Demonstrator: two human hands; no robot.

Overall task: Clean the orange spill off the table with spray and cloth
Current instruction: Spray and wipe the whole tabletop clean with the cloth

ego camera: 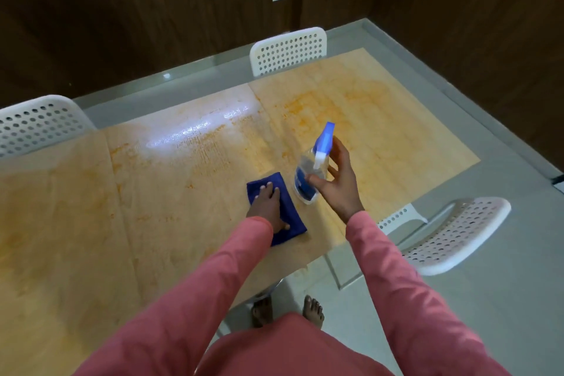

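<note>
left hand: our left hand (268, 203) lies flat on the blue cloth (276, 207), fingers straight and a little spread, pressing it to the table (91, 223).
right hand: our right hand (337, 180) sits at the spray bottle (311, 168), thumb toward the near side, fingers open behind it. we cannot tell whether it truly grips the bottle or only touches it, since the fingers look loose.
bottle: clear body, blue label, blue and white trigger head. its base seems to rest on the table just beside the cloth's right edge, nozzle leaning away from us.
spill: the orange stain (351, 101) is spread thin over most of the tabletop, heaviest past the bottle toward the far right, with streaks on the far left and a wet glare patch in the middle.
stage: we judge we are between spraying and wiping, and most of the stain is not yet off.
doing it well: we should close the fingers fully round the bottle's neck before lifting, aim the nozzle low over the thick orange patch, and wet 1 area at a time. then we wipe with a flat palm in long overlapping strokes, turning the cloth to a fresh side once it picks up colour.
risk: a loose hold could tip the bottle, and a soaked cloth may only smear the orange.
around: 3 white perforated chairs (290, 49) stand at the table's edges.
</note>
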